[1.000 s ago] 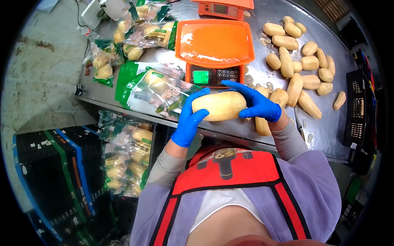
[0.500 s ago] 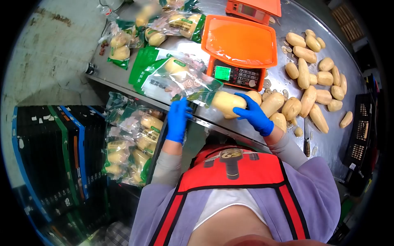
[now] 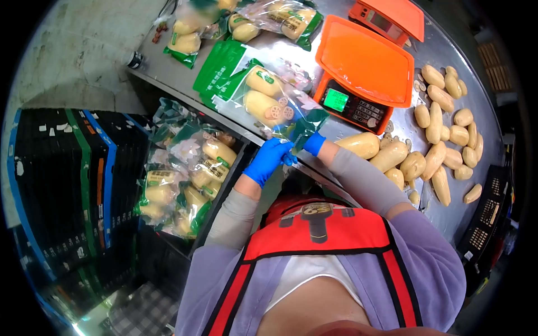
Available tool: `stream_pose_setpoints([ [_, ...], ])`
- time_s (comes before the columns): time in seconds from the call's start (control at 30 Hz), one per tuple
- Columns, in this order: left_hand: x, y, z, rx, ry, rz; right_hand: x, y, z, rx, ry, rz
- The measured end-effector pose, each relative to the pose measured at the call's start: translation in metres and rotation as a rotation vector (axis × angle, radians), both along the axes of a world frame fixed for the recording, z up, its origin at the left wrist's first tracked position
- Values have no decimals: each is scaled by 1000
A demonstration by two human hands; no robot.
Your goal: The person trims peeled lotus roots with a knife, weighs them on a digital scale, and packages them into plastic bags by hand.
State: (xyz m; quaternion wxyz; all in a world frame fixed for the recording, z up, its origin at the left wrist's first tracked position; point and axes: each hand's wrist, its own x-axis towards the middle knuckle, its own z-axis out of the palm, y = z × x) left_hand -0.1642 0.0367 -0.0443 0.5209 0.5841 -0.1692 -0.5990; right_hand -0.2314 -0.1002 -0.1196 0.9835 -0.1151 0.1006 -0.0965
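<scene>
A clear plastic bag point(image 3: 290, 130) with green printed ends lies on the metal table, its near end at my hands. Two pale lotus root pieces point(image 3: 262, 106) show inside it; the slices by them look printed on the film. My blue-gloved left hand point(image 3: 270, 161) is closed on the near edge of the bag. My right hand point(image 3: 314, 144), also gloved, is at the bag's green near end; the film hides its fingers. Beside my right forearm lies a loose lotus root point(image 3: 360, 145).
Behind the bag stands an orange scale point(image 3: 364, 61) with a lit green display. More loose lotus roots point(image 3: 435, 123) cover the table's right side. Filled bags point(image 3: 185, 179) sit in a crate at lower left, by stacked black crates point(image 3: 50, 190). Another orange scale point(image 3: 386, 19) is farther back.
My right hand has moved left with a lotus root, which now lies in the bag beside the first one. My left hand has moved right and closed on the bag's edge.
</scene>
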Motion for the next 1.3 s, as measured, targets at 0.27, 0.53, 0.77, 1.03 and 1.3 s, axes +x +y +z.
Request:
stream_pose_setpoints([
  [0.27,12,2,-9,49,-38,-94,31,-2,-17,190,-15,55],
  [0.53,14,4,-28,78,-24,-165,24,3,-11,161,-8,75],
  [0.77,14,3,-29,107,-18,-211,22,-2,-7,60,6,97],
  [1.03,24,2,-21,190,-3,96,12,-6,4,-345,79,135],
  [1.3,84,-9,-22,35,-297,505,20,-7,6,-756,120,131],
])
